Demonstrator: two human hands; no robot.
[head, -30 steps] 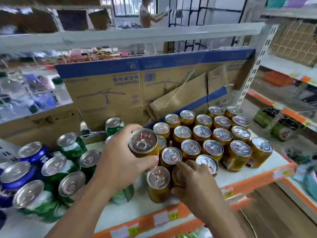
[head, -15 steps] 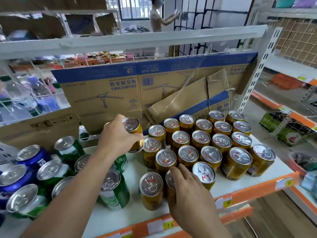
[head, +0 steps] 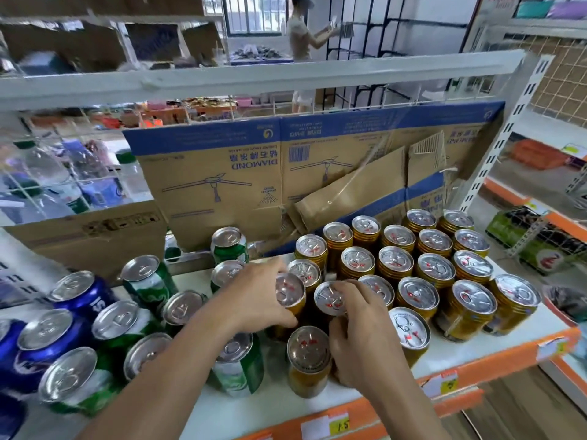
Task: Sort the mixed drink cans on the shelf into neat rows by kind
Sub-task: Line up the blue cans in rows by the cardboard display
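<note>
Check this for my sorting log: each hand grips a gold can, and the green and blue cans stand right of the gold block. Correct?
Wrong side. The head view shows the green cans and blue cans standing left of the gold block; the left hand and right hand do each grip a gold can.

Your gold cans [head: 435,268] have ribbed amber sides and silver lids dotted red; the green cans [head: 149,282] carry white swirls and the blue cans [head: 81,295] white lettering, all silver-topped. Your shelf [head: 276,408] is white with an orange front strip [head: 495,360], and the cardboard box [head: 216,192] behind is brown with a blue band and blue print.
</note>
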